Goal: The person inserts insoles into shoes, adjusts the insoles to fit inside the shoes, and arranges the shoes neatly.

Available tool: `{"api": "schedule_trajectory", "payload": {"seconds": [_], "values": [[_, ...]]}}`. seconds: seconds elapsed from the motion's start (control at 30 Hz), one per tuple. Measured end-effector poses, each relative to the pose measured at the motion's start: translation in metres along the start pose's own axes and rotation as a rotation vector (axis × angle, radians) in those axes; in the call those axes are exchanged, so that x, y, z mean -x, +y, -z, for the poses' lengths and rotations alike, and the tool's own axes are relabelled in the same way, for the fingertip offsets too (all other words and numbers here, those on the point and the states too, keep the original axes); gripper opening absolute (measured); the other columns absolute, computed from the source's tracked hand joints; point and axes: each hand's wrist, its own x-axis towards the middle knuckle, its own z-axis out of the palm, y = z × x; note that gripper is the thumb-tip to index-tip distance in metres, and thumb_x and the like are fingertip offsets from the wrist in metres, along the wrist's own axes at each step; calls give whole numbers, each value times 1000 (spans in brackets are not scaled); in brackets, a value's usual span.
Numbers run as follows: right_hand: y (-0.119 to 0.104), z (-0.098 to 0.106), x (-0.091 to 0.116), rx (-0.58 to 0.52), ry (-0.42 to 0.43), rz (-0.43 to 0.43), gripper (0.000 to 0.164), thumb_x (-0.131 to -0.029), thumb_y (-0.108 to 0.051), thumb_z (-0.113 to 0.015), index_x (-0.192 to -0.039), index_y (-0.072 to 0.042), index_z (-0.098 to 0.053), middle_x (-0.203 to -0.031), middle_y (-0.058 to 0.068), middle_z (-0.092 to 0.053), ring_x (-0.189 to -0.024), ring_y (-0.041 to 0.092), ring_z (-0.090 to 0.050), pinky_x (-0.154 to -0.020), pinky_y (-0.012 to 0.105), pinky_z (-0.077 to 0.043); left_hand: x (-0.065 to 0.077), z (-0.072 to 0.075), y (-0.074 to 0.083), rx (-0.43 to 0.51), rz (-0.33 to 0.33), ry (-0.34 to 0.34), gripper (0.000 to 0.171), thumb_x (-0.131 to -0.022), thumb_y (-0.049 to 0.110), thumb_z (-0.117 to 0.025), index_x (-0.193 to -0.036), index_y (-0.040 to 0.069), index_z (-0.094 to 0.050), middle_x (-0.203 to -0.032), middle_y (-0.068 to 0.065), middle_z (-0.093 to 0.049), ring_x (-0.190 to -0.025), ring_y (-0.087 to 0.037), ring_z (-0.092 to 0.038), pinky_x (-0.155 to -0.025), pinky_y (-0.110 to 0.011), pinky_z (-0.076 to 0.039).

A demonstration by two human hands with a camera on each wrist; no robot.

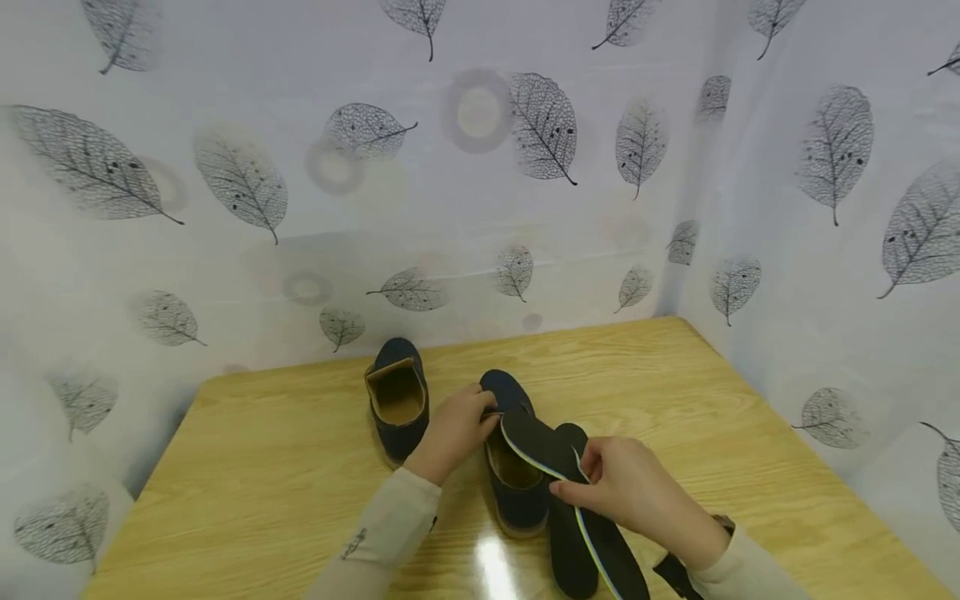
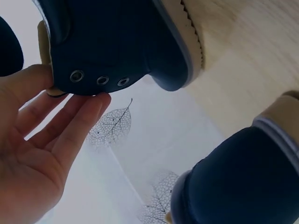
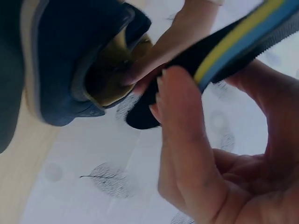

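Observation:
My left hand [image 1: 456,432] pinches the upper of a dark navy shoe [image 1: 521,507] at its opening. In the left wrist view, the thumb and fingers hold the edge of its eyelet flap [image 2: 100,77]. My right hand [image 1: 633,487] pinches a black insole [image 1: 542,442] between thumb and fingers. Yellow and blue layers show along the insole's edge [image 3: 233,37] in the right wrist view. Its front end slants over the shoe's opening, and I cannot tell whether it touches. Under it, a second black insole [image 1: 572,554] lies on the table beside the shoe.
The other navy shoe [image 1: 408,437], its tongue raised, stands on the wooden table [image 1: 270,475] to the left of the left hand. Behind and to the right of the table hangs a white curtain [image 1: 465,225] with leaf prints. A dark strap [image 1: 678,575] hangs at the right wrist.

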Motion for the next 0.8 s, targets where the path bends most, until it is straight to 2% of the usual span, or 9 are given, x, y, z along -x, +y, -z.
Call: {"api": "schedule_trajectory", "payload": {"seconds": [0.2,0.47,0.57,0.8], "values": [[-12,-7,0,59,-79,98,41,-75,-33,-81,-63,-11,-48,-51,-9,-33,-43,7,-31,-44,23,-28,-1,-3,-1,13,7,44,7,-88,14,-71,-85,8,-69,-81,-2,-59,-70,-15,-57,-64,-28,-50],[-20,-16,-23,98,-129,176,51,-75,-20,-75,-49,-17,-30,-43,-13,-18,-38,2,-13,-42,20,-13,-4,-3,-1,59,24,28,8,-88,12,-71,-82,9,-68,-78,-2,-59,-67,-12,-55,-62,-27,-48],[-22,-20,-32,115,-126,197,51,-74,-19,-73,-47,-17,-30,-43,-13,-18,-37,1,-14,-41,20,-14,-4,-2,-1,62,23,28,8,-88,12,-71,-81,8,-68,-79,-2,-59,-67,-12,-54,-62,-27,-48],[-25,-29,-50,77,-178,157,41,-78,-18,-70,-49,-14,-42,-38,-8,-32,-28,4,-35,-33,21,-28,-3,3,0,75,47,17,8,-88,12,-70,-83,7,-70,-80,-3,-61,-69,-14,-56,-64,-27,-49]]}}
